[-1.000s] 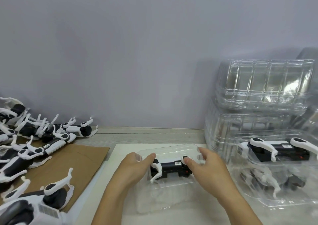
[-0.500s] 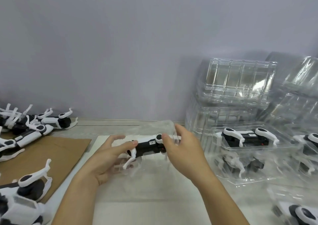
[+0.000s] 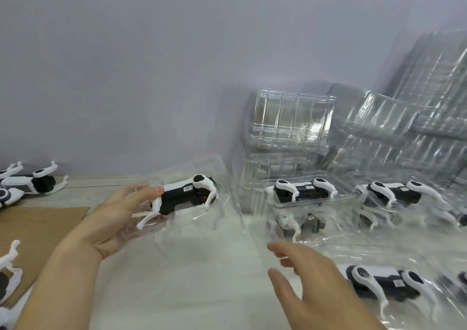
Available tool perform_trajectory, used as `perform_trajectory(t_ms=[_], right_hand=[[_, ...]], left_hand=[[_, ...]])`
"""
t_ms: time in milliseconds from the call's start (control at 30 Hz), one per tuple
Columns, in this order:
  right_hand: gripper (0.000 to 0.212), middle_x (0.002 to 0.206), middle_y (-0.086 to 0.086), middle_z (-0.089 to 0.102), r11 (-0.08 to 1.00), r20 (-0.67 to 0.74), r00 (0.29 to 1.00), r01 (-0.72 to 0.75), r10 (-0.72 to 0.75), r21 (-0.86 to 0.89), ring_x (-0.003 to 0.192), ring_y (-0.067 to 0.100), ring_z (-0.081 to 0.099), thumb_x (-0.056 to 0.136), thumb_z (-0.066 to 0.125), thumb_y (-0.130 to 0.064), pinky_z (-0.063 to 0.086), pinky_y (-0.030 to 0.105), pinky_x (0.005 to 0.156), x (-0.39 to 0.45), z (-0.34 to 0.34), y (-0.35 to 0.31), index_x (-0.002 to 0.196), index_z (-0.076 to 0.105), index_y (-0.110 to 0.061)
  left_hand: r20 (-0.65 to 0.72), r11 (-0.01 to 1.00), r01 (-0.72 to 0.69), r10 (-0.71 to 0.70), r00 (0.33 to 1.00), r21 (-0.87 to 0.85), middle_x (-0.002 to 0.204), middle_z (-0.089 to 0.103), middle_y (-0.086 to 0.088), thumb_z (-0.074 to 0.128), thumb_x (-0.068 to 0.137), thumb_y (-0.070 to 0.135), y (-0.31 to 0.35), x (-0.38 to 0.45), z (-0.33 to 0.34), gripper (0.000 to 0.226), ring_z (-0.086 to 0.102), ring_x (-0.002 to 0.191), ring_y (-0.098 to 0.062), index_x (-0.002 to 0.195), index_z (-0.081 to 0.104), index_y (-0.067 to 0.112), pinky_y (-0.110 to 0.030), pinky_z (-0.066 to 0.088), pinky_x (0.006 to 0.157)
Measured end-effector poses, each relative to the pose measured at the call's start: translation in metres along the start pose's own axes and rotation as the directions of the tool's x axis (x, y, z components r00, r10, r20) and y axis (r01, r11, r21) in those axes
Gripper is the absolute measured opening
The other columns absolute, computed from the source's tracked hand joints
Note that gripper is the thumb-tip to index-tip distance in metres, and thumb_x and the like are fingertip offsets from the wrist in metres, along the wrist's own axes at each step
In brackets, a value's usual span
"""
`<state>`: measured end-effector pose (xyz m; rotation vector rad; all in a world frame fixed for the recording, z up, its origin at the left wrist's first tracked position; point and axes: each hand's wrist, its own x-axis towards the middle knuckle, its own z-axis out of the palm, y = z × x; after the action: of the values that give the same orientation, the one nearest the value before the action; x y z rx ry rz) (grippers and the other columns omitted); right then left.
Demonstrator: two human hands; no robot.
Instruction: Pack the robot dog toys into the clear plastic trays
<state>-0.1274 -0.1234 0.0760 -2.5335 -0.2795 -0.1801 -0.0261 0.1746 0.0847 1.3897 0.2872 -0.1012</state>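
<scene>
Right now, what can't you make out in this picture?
- Label on the held toy: too small to read, head view.
- Right hand: motion-blurred, wrist cut by the bottom edge.
- Toys at far left: cut by the left edge.
- Trays at far right: blurred, count unclear.

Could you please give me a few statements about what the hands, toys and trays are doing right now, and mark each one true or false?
1. The left hand holds a clear tray with a toy dog in it. True.
2. The right hand grips a toy dog. False: its fingers are spread and hold nothing.
3. Unpacked dogs lie at the left, near the cardboard. True.
4. The empty trays are stacked at the left. False: they stand at the right, by the wall.
5. Packed trays sit at the right. True.
</scene>
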Motion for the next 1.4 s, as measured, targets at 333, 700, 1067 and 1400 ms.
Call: perform_trajectory(t_ms=[333, 700, 1067, 1400], right_hand=[[0.071, 0.068, -0.001, 0.07, 0.944, -0.232, 0.972, -0.06, -0.018, -0.324, 0.048, 0.005, 0.065, 0.01, 0.099, -0.021, 0.028, 0.014, 0.04, -0.011, 0.013, 0.045, 0.076, 0.076, -0.012], [0.051, 0.079, 0.005, 0.073, 0.935, -0.187, 0.968, -0.216, 0.167, -0.283, 0.052, 0.014, 0.067, 0.045, 0.095, -0.004, 0.053, 0.033, 0.048, -0.024, -0.008, 0.092, 0.093, 0.077, -0.006], [0.017, 0.048, -0.008, 0.058, 0.928, -0.505, 0.863, -0.161, -0.033, -0.337, 0.046, 0.002, 0.045, 0.07, 0.062, -0.02, 0.037, 0.016, 0.041, -0.03, -0.024, 0.119, 0.064, 0.073, -0.009], [0.044, 0.116, -0.023, 0.063, 0.913, 0.071, 0.996, -0.084, 0.061, 0.398, 0.109, -0.009, 0.06, 0.094, 0.057, -0.019, 0.045, 0.017, 0.101, 0.03, 0.06, 0.02, 0.133, 0.052, -0.039]], left_hand=[[0.076, 0.993, -0.081, 0.075, 0.994, 0.086, 0.109, 0.072, -0.016, 0.093, 0.049, 0.029, 0.02, -0.019, 0.026, 0.065, 0.075, 0.082, -0.031, 0.111, 0.071, 0.028, -0.046, 0.059, 0.086], [0.098, 0.992, 0.009, -0.021, 0.995, 0.126, 0.128, 0.059, -0.026, 0.082, 0.056, 0.029, 0.009, -0.013, 0.024, 0.064, 0.074, 0.072, -0.026, 0.117, 0.066, 0.02, -0.036, 0.06, 0.059], [-0.036, 0.979, 0.086, -0.081, 0.996, 0.182, 0.095, 0.063, -0.014, 0.086, 0.047, 0.031, -0.011, 0.0, -0.001, 0.068, 0.068, 0.071, -0.021, 0.112, 0.066, 0.02, -0.036, 0.06, 0.056], [-0.123, 0.971, 0.131, -0.108, 0.986, 0.199, 0.078, 0.059, -0.009, 0.083, 0.062, 0.029, -0.017, 0.003, -0.026, 0.049, 0.06, 0.069, -0.024, 0.105, 0.067, 0.011, -0.038, 0.06, 0.065]])
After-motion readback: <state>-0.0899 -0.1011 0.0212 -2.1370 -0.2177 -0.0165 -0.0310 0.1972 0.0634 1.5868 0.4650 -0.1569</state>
